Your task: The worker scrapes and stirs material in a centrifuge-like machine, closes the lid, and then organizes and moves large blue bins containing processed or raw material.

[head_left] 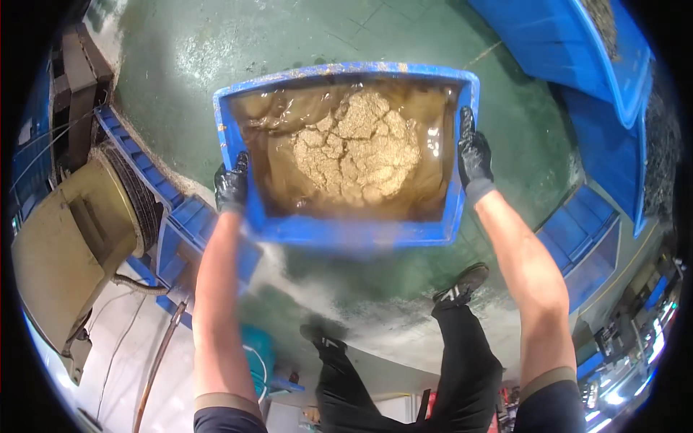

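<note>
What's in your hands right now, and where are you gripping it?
A blue bin, held by its two short sides: the left hand grips the left rim, the right hand the right rim.

Holding a blue tub (pixel 289 231) of brown water (pixel 271 180) by its sides.
Gripping the left side with the black-gloved left hand (pixel 231 186) and the right side with the black-gloved right hand (pixel 475 157); showing a cracked golden mound (pixel 361 151) inside; set against a green floor (pixel 209 47), with blue bins (pixel 538 40) at upper right, a tan machine (pixel 79 234) at left and black shoes (pixel 463 283) below.
</note>
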The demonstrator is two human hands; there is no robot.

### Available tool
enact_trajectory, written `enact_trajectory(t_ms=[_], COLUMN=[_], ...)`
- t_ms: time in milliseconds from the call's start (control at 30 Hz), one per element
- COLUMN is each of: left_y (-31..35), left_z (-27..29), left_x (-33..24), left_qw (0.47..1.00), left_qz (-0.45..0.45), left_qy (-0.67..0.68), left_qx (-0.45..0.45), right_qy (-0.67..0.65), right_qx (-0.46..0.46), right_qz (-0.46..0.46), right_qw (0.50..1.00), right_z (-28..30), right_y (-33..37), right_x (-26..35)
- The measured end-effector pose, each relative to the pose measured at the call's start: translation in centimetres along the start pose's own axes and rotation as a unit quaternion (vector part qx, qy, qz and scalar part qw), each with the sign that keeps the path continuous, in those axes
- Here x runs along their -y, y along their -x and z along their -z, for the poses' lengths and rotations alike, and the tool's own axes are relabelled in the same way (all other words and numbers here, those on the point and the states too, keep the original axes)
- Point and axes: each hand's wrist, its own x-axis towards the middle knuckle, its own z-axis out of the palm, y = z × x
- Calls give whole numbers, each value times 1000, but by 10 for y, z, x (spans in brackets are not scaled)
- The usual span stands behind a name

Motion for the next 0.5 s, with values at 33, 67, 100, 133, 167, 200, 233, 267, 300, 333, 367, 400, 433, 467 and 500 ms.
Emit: enact_trajectory(t_ms=[33,67,100,133,167,200,233,267,300,333,367,400,433,467,500], left_y=[8,11,10,10,9,9,10,11,13,12,6,6,4,1,5], left_z=[2,8,11,11,11,11,11,10,10,13,13,10,4,3,-2], left_x=[-7,-10,-5,-5,-6,-7,-12,-15,-16,-12,-1,8,19,29,6], left_qw=[999,995,995,994,993,991,991,991,990,988,991,994,997,999,997], left_qz=[9,15,14,22,55,87,54,60,96,132,121,107,72,36,71], left_qy=[51,101,99,101,99,97,120,123,103,77,53,6,-7,-23,-1], left_qx=[-8,-20,-26,-23,-17,-12,-9,-6,-6,-6,-7,-29,-13,2,27], right_qy=[5,30,54,60,52,42,74,80,39,-5,47,44,59,71,81], right_qx=[11,-1,-15,-9,-11,-13,-24,-21,-19,-15,-91,-88,-84,-80,-84], right_qz=[5,44,83,86,84,82,97,100,72,45,119,121,105,87,84], right_qw=[1000,999,995,994,995,996,992,992,996,999,988,988,989,990,990], right_z=[7,22,30,33,36,38,39,36,33,29,28,26,27,24,23], right_y=[-3,-6,-8,-11,-13,-14,-16,-15,-13,-9,-6,-1,-2,-4,-8], right_x=[8,29,44,47,49,50,47,44,42,42,47,52,50,48,27])
